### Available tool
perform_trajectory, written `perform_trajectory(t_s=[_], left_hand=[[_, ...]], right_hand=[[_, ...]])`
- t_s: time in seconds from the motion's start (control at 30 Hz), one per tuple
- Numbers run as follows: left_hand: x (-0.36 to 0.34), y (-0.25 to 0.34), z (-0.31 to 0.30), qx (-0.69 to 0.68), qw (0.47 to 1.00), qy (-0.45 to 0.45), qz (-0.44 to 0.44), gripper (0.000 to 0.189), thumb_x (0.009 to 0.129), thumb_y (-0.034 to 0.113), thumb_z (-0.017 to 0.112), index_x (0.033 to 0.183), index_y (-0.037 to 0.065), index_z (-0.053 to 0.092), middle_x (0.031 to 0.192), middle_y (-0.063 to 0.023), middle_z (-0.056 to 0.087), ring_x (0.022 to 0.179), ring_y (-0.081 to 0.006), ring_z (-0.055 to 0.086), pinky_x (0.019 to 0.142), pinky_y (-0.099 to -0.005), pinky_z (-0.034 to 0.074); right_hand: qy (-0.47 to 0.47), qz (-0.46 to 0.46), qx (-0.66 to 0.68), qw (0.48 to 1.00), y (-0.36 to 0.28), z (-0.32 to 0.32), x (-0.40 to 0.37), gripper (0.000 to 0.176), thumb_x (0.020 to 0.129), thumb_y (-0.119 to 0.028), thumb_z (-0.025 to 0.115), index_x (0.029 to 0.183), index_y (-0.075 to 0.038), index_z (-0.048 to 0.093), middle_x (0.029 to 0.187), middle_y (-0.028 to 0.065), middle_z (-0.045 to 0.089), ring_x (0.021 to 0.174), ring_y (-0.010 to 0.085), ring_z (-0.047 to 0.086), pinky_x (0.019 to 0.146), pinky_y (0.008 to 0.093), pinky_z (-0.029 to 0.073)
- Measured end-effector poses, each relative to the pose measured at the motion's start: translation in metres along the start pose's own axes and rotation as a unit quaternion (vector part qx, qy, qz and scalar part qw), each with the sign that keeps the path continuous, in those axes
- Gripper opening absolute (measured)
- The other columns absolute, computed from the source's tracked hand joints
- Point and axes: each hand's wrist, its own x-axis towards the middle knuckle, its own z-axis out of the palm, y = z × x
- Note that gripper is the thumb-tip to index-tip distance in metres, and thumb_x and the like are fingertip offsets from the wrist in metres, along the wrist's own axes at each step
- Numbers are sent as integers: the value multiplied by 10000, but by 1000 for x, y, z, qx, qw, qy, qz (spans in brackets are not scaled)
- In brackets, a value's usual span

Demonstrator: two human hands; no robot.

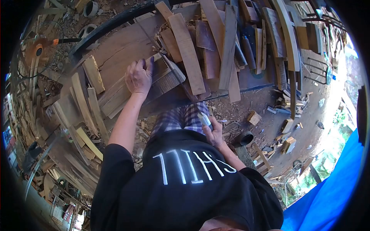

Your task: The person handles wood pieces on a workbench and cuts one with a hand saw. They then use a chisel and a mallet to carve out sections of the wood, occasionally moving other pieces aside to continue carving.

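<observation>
My left hand (138,77) presses down on a wooden board (119,94) lying on the workbench, its fingers curled and its thumb pointing toward the far edge. Under and beside that hand, a shorter grey-brown board end (168,81) sticks out to the right. Low in front of my lap, my right hand (214,131) is closed around the pale handle of a handsaw (205,120). The saw's thin dark blade shows nearly edge-on and slants up and left, across the board end just right of my left hand.
Loose planks (187,54) are heaped on the right of the workbench (115,50). More wood strips (83,104) lean at the left. Offcuts (253,118) and shavings litter the ground, and a dark cylinder (244,138) is near my right arm. A blue tarp (327,192) hangs at lower right.
</observation>
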Motion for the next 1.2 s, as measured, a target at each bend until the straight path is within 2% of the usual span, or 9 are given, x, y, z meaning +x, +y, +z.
perform_trajectory(t_s=[0.3,0.43,0.5,0.63,0.77,0.87,0.93,1.1,1.2], left_hand=[[-2,-3,5,19,1000,13,5,499,935,553,515,853,93,689,823,-115,638,835,-319,613,754,-449,473],[1,-1,-1,16,1000,-20,0,543,963,550,467,861,55,666,888,-169,647,870,-372,616,781,-471,472],[3,0,-1,8,1000,-26,-4,540,964,546,467,866,55,667,894,-171,649,874,-375,616,785,-471,472],[0,-3,3,4,1000,-8,-2,524,966,535,475,871,57,668,906,-171,655,875,-376,616,785,-472,470],[2,-2,3,11,1000,6,8,507,954,537,494,833,78,672,824,-132,632,832,-337,608,747,-459,471],[1,-2,2,3,1000,0,4,515,953,544,491,830,77,671,828,-136,634,830,-339,610,751,-459,471],[2,1,-3,18,999,-47,-15,505,965,520,483,902,63,688,917,-169,663,898,-378,617,798,-469,472],[1,2,-1,17,999,-40,-15,504,965,514,484,888,56,679,922,-171,663,893,-377,616,791,-465,472],[2,3,-4,14,999,-45,-17,514,967,519,475,879,52,671,922,-177,660,895,-380,613,791,-467,469]], right_hand=[[18,-54,-36,998,-20,34,60,246,912,-240,645,1021,-22,612,797,137,616,669,253,609,634,349,480],[20,-52,-14,998,-7,18,24,259,906,-242,653,1018,-12,613,804,129,624,675,241,613,642,344,484],[33,-113,-17,993,2,10,8,256,906,-234,652,1013,-4,613,792,125,619,680,234,614,649,339,486],[0,-41,-15,999,-21,27,51,250,899,-235,670,974,-5,608,778,153,598,683,269,607,647,343,477],[5,-48,-14,999,-16,34,61,277,889,-245,683,988,2,607,805,176,596,712,283,615,652,356,477],[29,-97,-36,994,11,14,8,330,873,-268,696,1043,4,618,842,172,614,757,281,634,679,352,488],[30,-102,-20,994,4,8,-2,328,870,-275,697,1034,-2,619,837,163,609,757,291,636,682,354,487],[17,-95,-34,995,-23,35,72,285,860,-249,717,895,-9,567,739,173,545,666,322,572,615,384,454],[15,-83,-18,996,-22,36,68,277,856,-237,719,937,-6,588,766,173,566,676,322,589,620,381,467]])
